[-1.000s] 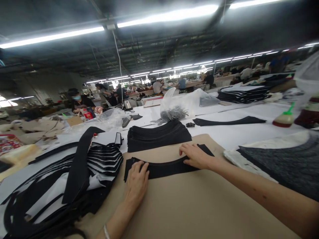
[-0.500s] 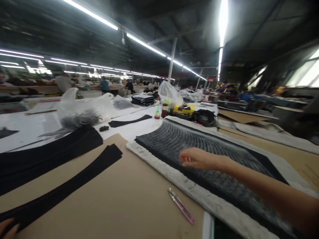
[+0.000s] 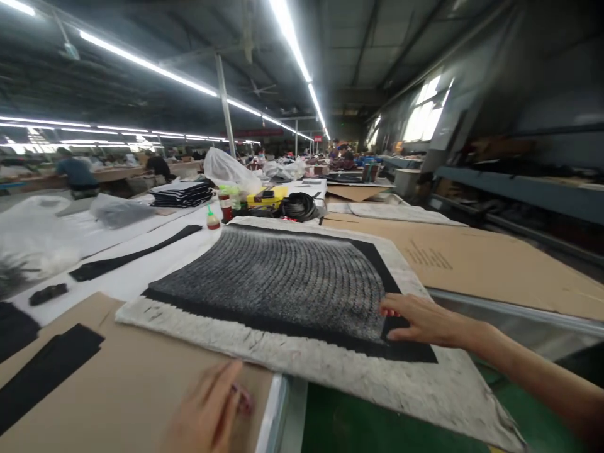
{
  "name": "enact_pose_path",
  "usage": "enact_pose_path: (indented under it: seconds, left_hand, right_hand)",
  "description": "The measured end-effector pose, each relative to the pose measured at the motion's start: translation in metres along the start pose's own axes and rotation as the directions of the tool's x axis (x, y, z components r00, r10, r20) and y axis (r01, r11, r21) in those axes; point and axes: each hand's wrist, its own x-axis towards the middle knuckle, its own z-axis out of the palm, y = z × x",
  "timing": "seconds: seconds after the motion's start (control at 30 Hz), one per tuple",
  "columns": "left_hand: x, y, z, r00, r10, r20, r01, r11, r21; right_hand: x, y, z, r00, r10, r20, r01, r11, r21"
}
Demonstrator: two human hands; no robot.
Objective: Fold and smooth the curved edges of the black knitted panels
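My right hand (image 3: 422,321) reaches onto a white felt-like board (image 3: 292,355) covered with overlapping curved black strips (image 3: 283,283). Its fingers are closed in a pinch on the end of the nearest black strip (image 3: 330,336), at the stack's right corner. My left hand (image 3: 207,409) is low in view and blurred, with fingers stretched out. It hovers over a brown cardboard sheet (image 3: 127,384), with its fingertips at a pair of pink snips (image 3: 244,400) near the cardboard's edge.
A single black strip (image 3: 47,371) lies on the cardboard at left, another (image 3: 132,255) on the white table. Glue bottles (image 3: 212,220), a yellow box (image 3: 267,196) and a stack of black pieces (image 3: 182,194) stand behind. Cardboard (image 3: 472,258) lies at right. Other people work far left.
The view has swung right, from the strip on the cardboard to the board of strips. My right hand has moved onto the board's near right corner; my left hand has come over to the snips.
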Motion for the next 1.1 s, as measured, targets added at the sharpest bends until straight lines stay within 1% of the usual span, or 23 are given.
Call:
enact_pose_path:
  seconds: [0.03, 0.07, 0.13, 0.17, 0.2, 0.23, 0.27, 0.33, 0.4, 0.47, 0.57, 0.63, 0.73, 0.83, 0.9, 0.97, 1.0, 1.03, 1.07, 1.1]
  left_hand:
    - [0.017, 0.025, 0.017, 0.990, 0.126, 0.057, -0.125, 0.992, -0.023]
    - [0.033, 0.053, 0.034, 0.971, 0.209, 0.119, -0.205, 0.978, -0.049]
    - [0.058, 0.106, 0.063, 0.912, 0.340, 0.231, -0.319, 0.940, -0.124]
    - [0.068, 0.128, 0.075, 0.884, 0.383, 0.269, -0.352, 0.923, -0.159]
    - [0.074, 0.146, 0.086, 0.863, 0.397, 0.312, -0.354, 0.916, -0.186]
    - [0.079, 0.159, 0.096, 0.846, 0.409, 0.342, -0.354, 0.910, -0.214]
    - [0.082, 0.168, 0.105, 0.833, 0.414, 0.366, -0.347, 0.908, -0.236]
    - [0.084, 0.176, 0.119, 0.816, 0.419, 0.399, -0.336, 0.904, -0.264]
    - [0.084, 0.175, 0.129, 0.806, 0.419, 0.418, -0.331, 0.904, -0.269]
    - [0.083, 0.173, 0.133, 0.807, 0.405, 0.430, -0.320, 0.911, -0.259]
    - [0.084, 0.175, 0.133, 0.807, 0.380, 0.453, -0.301, 0.923, -0.238]
    - [0.086, 0.178, 0.132, 0.805, 0.368, 0.465, -0.292, 0.928, -0.230]
    - [0.087, 0.182, 0.132, 0.810, 0.350, 0.472, -0.278, 0.936, -0.216]
    - [0.086, 0.186, 0.134, 0.820, 0.322, 0.473, -0.259, 0.946, -0.195]
    - [0.086, 0.188, 0.135, 0.825, 0.304, 0.476, -0.242, 0.952, -0.189]
    - [0.086, 0.189, 0.136, 0.825, 0.294, 0.482, -0.226, 0.955, -0.195]
    - [0.086, 0.189, 0.137, 0.824, 0.289, 0.487, -0.216, 0.956, -0.200]
    - [0.086, 0.189, 0.139, 0.822, 0.284, 0.493, -0.207, 0.956, -0.206]
    - [0.086, 0.189, 0.141, 0.821, 0.282, 0.497, -0.198, 0.956, -0.214]
    - [0.087, 0.189, 0.143, 0.822, 0.278, 0.497, -0.190, 0.956, -0.222]
  right_hand:
    - [-0.011, 0.005, 0.005, 1.000, 0.005, 0.001, -0.005, 1.000, 0.011]
    - [-0.020, 0.008, 0.011, 1.000, 0.000, 0.001, 0.000, 1.000, 0.023]
    - [-0.031, 0.011, 0.025, 1.000, -0.020, -0.009, 0.020, 0.999, 0.033]
    - [-0.034, 0.012, 0.031, 0.999, -0.028, -0.025, 0.029, 0.999, 0.029]
    - [-0.035, 0.013, 0.036, 0.999, -0.035, -0.041, 0.036, 0.999, 0.022]
    - [-0.035, 0.014, 0.040, 0.997, -0.042, -0.057, 0.043, 0.999, 0.014]
    - [-0.034, 0.015, 0.043, 0.996, -0.053, -0.068, 0.054, 0.999, 0.008]
    - [-0.030, 0.020, 0.046, 0.993, -0.093, -0.076, 0.094, 0.996, 0.009]
    - [-0.025, 0.026, 0.047, 0.986, -0.149, -0.072, 0.150, 0.989, 0.007]
    - [-0.021, 0.030, 0.046, 0.976, -0.208, -0.067, 0.207, 0.978, -0.017]
    - [-0.018, 0.030, 0.041, 0.962, -0.269, -0.049, 0.268, 0.963, -0.034]
    - [-0.017, 0.028, 0.037, 0.959, -0.279, -0.045, 0.280, 0.959, 0.032]
    - [-0.014, 0.029, 0.035, 0.971, -0.235, -0.046, 0.239, 0.943, 0.230]
    - [-0.007, 0.046, 0.034, 0.988, -0.137, -0.070, 0.153, 0.922, 0.355]
    - [-0.003, 0.070, 0.027, 0.993, -0.031, -0.110, 0.073, 0.912, 0.403]
    - [-0.001, 0.102, 0.010, 0.981, 0.107, -0.164, -0.020, 0.888, 0.459]
    - [-0.002, 0.119, -0.003, 0.962, 0.188, -0.198, -0.071, 0.872, 0.484]
    - [-0.004, 0.135, -0.019, 0.931, 0.275, -0.241, -0.121, 0.854, 0.506]
    - [-0.006, 0.149, -0.036, 0.886, 0.362, -0.290, -0.169, 0.834, 0.526]
    - [-0.009, 0.160, -0.054, 0.830, 0.443, -0.338, -0.213, 0.812, 0.543]
